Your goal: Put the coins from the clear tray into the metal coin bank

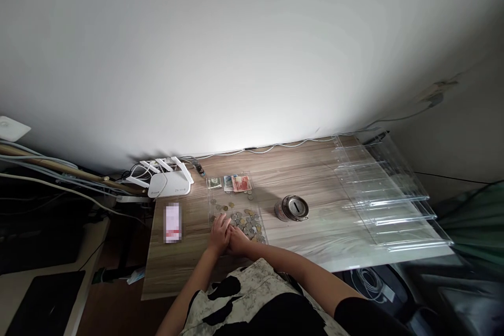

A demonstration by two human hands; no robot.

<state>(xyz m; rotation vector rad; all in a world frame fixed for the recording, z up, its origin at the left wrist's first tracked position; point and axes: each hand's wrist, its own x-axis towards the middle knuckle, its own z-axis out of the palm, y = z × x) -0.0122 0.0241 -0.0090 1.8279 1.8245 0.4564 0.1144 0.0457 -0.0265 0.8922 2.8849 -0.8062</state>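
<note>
Several silver and gold-coloured coins (252,226) lie in a pile on a clear plastic tray (236,205). At the tray's near left part, my left hand (219,232) lies with its fingers stretched toward the coins. My right hand (238,241) is close against it, its fingers closed and partly hidden by the left hand; what they hold, if anything, cannot be made out. Farther back on the tray are a green banknote (214,183), a bluish banknote (228,184) and a red banknote (242,184). Right of the tray stands a round coin bank (293,208) with a slot in its lid.
A white router (169,184) with several antennas stands at the table's back left. A blurred-out pinkish item (172,223) lies in front of it. Clear tiered acrylic shelves (389,194) cover the table's right end. Cables (275,146) run along the wall.
</note>
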